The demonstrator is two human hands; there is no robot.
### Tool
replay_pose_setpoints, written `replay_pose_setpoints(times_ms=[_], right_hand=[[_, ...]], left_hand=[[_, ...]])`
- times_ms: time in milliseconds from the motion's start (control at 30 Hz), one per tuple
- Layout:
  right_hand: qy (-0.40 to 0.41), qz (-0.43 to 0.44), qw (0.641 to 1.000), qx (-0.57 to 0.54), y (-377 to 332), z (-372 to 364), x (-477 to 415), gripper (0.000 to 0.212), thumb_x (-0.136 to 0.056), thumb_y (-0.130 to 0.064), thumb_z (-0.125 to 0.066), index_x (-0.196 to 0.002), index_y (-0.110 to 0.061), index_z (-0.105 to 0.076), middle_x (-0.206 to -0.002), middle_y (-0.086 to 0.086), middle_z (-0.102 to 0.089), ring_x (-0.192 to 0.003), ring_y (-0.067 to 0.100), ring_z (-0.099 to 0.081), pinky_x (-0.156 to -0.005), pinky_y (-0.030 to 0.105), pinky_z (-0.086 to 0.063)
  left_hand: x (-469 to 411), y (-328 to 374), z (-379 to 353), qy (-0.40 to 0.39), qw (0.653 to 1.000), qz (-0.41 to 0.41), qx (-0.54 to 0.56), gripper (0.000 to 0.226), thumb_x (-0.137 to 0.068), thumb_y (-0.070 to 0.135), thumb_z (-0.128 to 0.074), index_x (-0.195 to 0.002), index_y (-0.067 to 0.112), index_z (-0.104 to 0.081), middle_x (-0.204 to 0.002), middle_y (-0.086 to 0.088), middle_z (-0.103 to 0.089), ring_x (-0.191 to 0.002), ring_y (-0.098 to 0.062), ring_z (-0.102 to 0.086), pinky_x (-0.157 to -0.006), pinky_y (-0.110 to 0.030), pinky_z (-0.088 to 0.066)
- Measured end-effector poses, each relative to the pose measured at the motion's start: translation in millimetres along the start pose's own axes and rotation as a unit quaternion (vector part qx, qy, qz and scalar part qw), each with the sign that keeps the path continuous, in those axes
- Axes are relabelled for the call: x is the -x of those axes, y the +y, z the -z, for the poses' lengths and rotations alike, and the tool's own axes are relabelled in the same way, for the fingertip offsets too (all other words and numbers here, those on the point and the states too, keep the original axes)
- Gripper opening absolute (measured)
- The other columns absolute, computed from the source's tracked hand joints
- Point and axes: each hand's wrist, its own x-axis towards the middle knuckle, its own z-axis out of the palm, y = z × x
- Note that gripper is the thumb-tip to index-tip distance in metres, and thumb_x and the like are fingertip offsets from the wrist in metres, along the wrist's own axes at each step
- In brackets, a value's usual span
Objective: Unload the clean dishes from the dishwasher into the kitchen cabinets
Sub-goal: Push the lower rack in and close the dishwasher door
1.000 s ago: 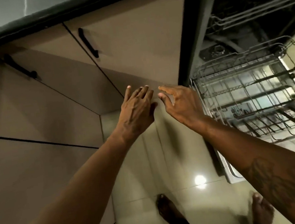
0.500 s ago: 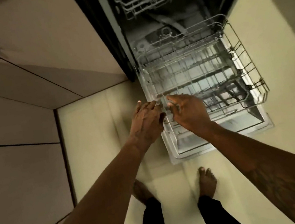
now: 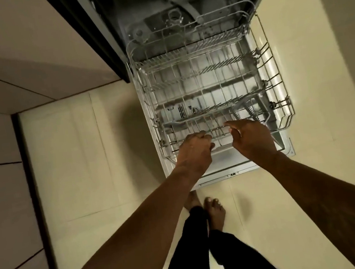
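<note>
The wire lower rack lies out over the open dishwasher door at one o'clock. At its near edge, the left hand curls against the front wires; the right hand hovers beside it, loosely bent.

Grey wire rack out over door

No legible text — marks on the dishwasher door too small.
</note>
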Motion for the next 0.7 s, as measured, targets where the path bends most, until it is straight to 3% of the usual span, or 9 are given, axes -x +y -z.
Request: replay_pose_setpoints(times_ms=[167,300,433,600,700], right_hand=[[-0.028,-0.002,1.000,0.007,23.3,-16.5,1.9,0.022,-0.085,-0.009,-0.068,-0.103,-0.018,-0.077,-0.092,0.006,-0.077,-0.082,0.029,-0.072,-0.068,0.031,-0.056],[-0.097,0.018,0.995,0.034,50.5,-30.7,11.9,0.021,-0.090,-0.027,-0.066,-0.108,-0.024,-0.077,-0.101,-0.001,-0.077,-0.088,0.022,-0.073,-0.074,0.028,-0.056],[-0.178,0.106,0.975,0.078,73.1,-34.4,1.5,0.021,-0.087,-0.032,-0.066,-0.105,-0.028,-0.076,-0.095,-0.004,-0.076,-0.082,0.021,-0.070,-0.071,0.030,-0.056],[-0.246,0.179,0.944,0.126,97.5,-16.7,-17.5,0.023,-0.091,-0.017,-0.063,-0.110,-0.023,-0.076,-0.102,-0.001,-0.074,-0.092,0.024,-0.068,-0.073,0.030,-0.054],[-0.269,0.202,0.932,0.131,115.0,-15.9,-29.8,0.031,-0.093,-0.013,-0.058,-0.118,-0.023,-0.072,-0.112,0.001,-0.073,-0.101,0.026,-0.067,-0.080,0.035,-0.056]], left_hand=[[-19.6,16.9,-30.3,-0.031,0.998,0.042,0.031,0.021,-0.099,0.028,-0.056,-0.106,0.014,-0.070,-0.105,-0.007,-0.071,-0.098,-0.030,-0.066,-0.082,-0.036,-0.054],[-25.8,34.2,-48.2,-0.078,0.994,0.073,0.039,0.018,-0.100,0.029,-0.054,-0.103,0.021,-0.070,-0.097,-0.004,-0.070,-0.091,-0.028,-0.067,-0.077,-0.034,-0.052],[-30.1,40.7,-57.2,-0.085,0.991,0.097,0.033,0.025,-0.101,0.037,-0.052,-0.109,0.027,-0.074,-0.098,0.000,-0.072,-0.092,-0.023,-0.068,-0.079,-0.032,-0.052],[-43.1,57.8,-58.3,-0.098,0.989,0.113,0.009,0.024,-0.096,0.018,-0.057,-0.113,0.024,-0.073,-0.106,-0.002,-0.071,-0.101,-0.025,-0.067,-0.084,-0.032,-0.050],[-52.9,66.6,-58.5,-0.091,0.991,0.101,-0.007,0.028,-0.087,0.004,-0.058,-0.108,0.017,-0.072,-0.100,-0.006,-0.070,-0.095,-0.030,-0.068,-0.078,-0.037,-0.054]])
